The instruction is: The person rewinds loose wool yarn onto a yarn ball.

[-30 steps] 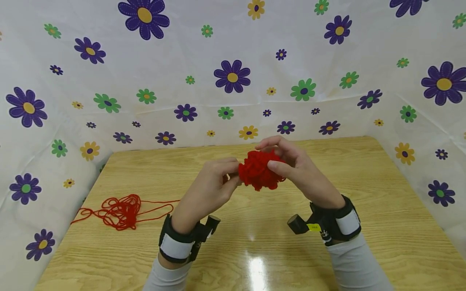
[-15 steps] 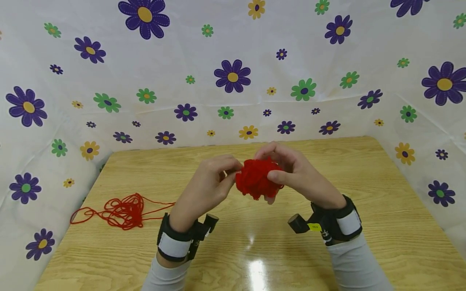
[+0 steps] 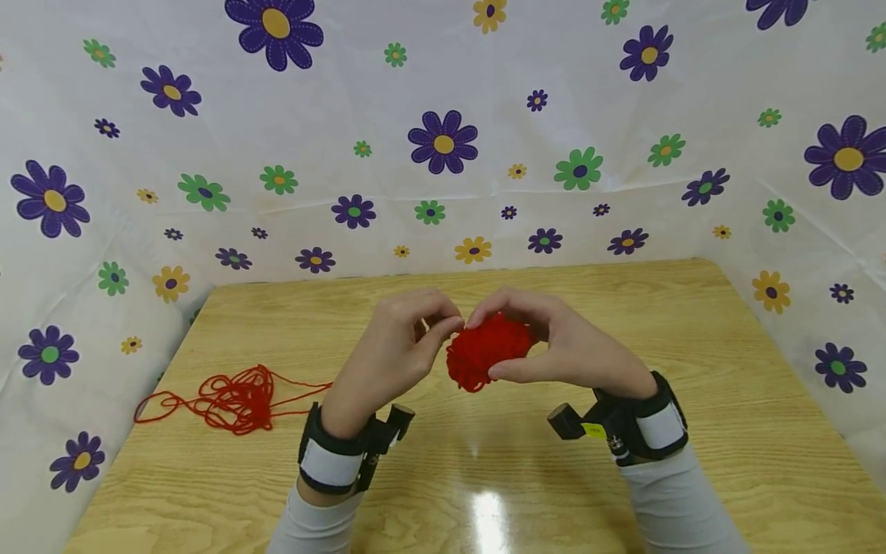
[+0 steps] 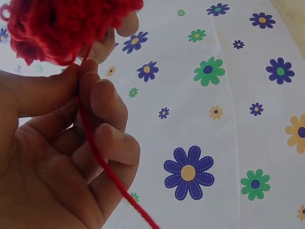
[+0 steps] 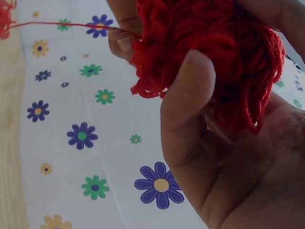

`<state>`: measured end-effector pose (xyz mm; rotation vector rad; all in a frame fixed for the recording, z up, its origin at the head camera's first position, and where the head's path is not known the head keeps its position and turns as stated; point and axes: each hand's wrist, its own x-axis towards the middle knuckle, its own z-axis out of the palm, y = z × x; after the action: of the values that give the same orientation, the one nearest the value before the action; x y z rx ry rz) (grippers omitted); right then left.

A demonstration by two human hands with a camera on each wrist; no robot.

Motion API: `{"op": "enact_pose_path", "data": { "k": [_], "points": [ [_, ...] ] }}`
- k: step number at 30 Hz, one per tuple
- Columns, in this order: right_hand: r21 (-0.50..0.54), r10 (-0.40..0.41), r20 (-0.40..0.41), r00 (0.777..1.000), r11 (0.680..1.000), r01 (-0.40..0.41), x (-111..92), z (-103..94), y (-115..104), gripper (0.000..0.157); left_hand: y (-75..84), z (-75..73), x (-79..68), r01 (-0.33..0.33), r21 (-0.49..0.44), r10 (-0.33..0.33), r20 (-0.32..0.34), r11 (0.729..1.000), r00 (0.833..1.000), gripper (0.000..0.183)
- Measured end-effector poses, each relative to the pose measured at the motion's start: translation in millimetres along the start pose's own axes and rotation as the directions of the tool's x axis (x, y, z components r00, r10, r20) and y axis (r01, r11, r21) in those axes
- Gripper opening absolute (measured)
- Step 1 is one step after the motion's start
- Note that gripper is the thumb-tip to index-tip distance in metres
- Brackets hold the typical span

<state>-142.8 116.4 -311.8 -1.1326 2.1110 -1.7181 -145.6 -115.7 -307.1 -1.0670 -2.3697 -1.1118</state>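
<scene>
A ball of red yarn (image 3: pixel 490 345) is held above the table in my right hand (image 3: pixel 561 338), thumb on the near side and fingers over the far side. Small loops stick out of the ball, as the right wrist view shows. Just left of it, my left hand (image 3: pixel 401 346) pinches a single yarn strand (image 4: pixel 97 155) between thumb and forefinger. That strand crosses the left palm in the left wrist view and runs down and away. On the table at left lies a loose tangle of red yarn (image 3: pixel 238 400), with strands leading toward the left wrist.
The wooden table (image 3: pixel 727 369) extends around both arms. A white cloth with printed flowers (image 3: pixel 311 169) hangs behind it and along both sides. Each wrist wears a black strap with a camera (image 3: pixel 569 422).
The ball has turned and come slightly lower and nearer, with the right fingers now farther over its top. The left hand has stayed close beside it. The tangle has shifted a little.
</scene>
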Motion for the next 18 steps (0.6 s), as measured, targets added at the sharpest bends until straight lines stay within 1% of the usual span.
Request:
{"op": "enact_pose_path", "data": {
  "k": [2, 5, 9, 11, 18],
  "points": [
    [-0.073, 0.012, -0.024, 1.0, 0.997, -0.014, 0.8, 1.4, 0.6, 0.051, -0.2, 0.0, -0.4, 0.009, 0.004, -0.009, -0.005, 1.0, 1.0, 0.008],
    [-0.177, 0.02, -0.072, 0.997, 0.984, -0.032, 2.2, 3.9, 1.6, 0.055, 0.5, -0.3, -0.4, 0.02, 0.004, -0.02, -0.007, 1.0, 1.0, 0.008],
    [-0.299, 0.005, -0.116, 0.993, 0.953, -0.04, 4.6, 7.5, 4.6, 0.051, 1.9, -0.3, -0.6, 0.022, 0.003, -0.022, -0.012, 1.0, 1.0, 0.009],
    [-0.334, -0.007, -0.128, 0.992, 0.942, -0.037, 5.8, 8.9, 6.0, 0.049, 3.0, 0.0, -0.6, 0.014, 0.006, -0.014, -0.015, 1.0, 1.0, 0.01],
    [-0.386, -0.068, -0.149, 0.986, 0.923, 0.005, 7.2, 10.0, 7.2, 0.044, 10.8, 1.7, -0.9, -0.034, 0.048, 0.035, -0.018, 0.998, 0.999, 0.009]
  ]
}}
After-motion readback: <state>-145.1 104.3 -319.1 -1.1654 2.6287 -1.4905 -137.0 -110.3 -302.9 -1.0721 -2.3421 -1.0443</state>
